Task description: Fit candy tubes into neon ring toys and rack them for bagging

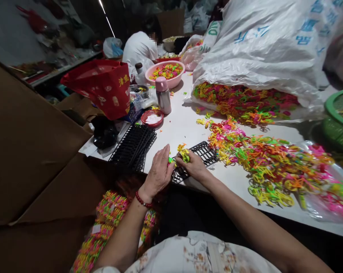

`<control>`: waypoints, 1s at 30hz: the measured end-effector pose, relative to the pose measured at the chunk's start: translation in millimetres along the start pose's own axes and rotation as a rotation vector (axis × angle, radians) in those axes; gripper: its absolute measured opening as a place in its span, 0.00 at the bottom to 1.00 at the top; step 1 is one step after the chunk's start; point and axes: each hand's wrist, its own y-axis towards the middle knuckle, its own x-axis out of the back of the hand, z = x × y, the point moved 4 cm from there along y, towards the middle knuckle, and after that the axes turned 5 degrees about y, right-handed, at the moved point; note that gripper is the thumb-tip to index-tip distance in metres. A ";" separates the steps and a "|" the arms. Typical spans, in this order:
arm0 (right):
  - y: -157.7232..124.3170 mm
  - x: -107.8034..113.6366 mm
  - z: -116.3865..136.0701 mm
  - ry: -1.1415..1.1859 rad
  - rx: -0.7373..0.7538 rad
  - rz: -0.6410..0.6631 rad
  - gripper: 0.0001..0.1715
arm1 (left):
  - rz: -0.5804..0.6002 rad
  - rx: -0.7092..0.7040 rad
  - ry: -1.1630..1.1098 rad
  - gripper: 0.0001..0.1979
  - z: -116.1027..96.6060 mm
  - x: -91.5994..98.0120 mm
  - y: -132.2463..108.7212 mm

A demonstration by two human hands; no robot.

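Observation:
A black plastic grid rack (pixel 204 152) lies flat near the table's front edge, partly covered by my hands. My right hand (pixel 194 167) is closed around a few yellow and orange plastic pieces (pixel 184 154), just above the rack. On the rack's left end, my left hand (pixel 160 168) has its fingers extended together, with a small green piece (pixel 170 160) between them and the thumb. The fingers hide part of that piece. To the right spreads a large heap of bright plastic pieces (pixel 253 155) in yellow, orange, pink and green.
Several black racks (pixel 134 146) are stacked on the left. Behind them stand a red basket (pixel 152 118), a pink-lidded bottle (pixel 163 96), a red bag (pixel 103 85) and a pink basin (pixel 171 77). A big white sack (pixel 262 49) spills pieces. Another person (pixel 140 51) sits beyond.

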 end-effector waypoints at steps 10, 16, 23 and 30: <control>19.1 -12.2 -7.5 -0.416 0.079 0.199 0.07 | 0.014 -0.006 -0.004 0.33 3.3 -0.6 0.4; 19.2 -19.6 -3.4 -0.595 0.189 0.386 0.15 | 0.075 -0.131 0.144 0.34 7.7 -2.4 6.1; 8.5 -8.8 -1.1 -0.545 0.163 0.309 0.14 | 0.025 -0.218 0.241 0.27 8.9 -9.0 13.5; -32.0 115.8 -10.2 -0.658 0.094 -0.241 0.11 | -0.017 -0.257 0.221 0.29 -4.4 -7.5 12.1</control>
